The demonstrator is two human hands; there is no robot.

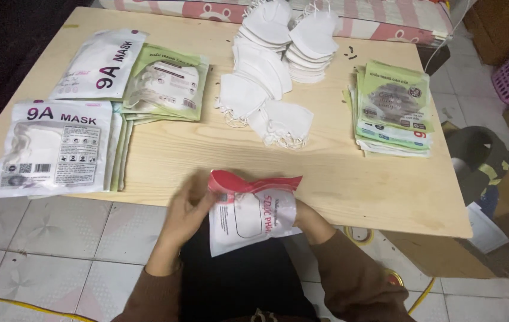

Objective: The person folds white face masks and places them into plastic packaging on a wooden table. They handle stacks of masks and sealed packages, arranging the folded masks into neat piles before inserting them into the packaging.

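Gripping the red-topped mask pouch (pixel 253 210) at the table's (pixel 350 185) near edge, your left hand (pixel 186 209) pinches its top corner; your right hand (pixel 307 219), clasping behind, could let it slip floorward.

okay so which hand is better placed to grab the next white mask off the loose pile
Probably the right hand: it sits behind the red-topped pouch, slightly nearer the loose white masks up the table. The left hand pinches the pouch's top edge, so it looks busier.

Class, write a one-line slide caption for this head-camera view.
Both hands, left hand and right hand, hold a red-topped white packet at a wooden table beside white masks.
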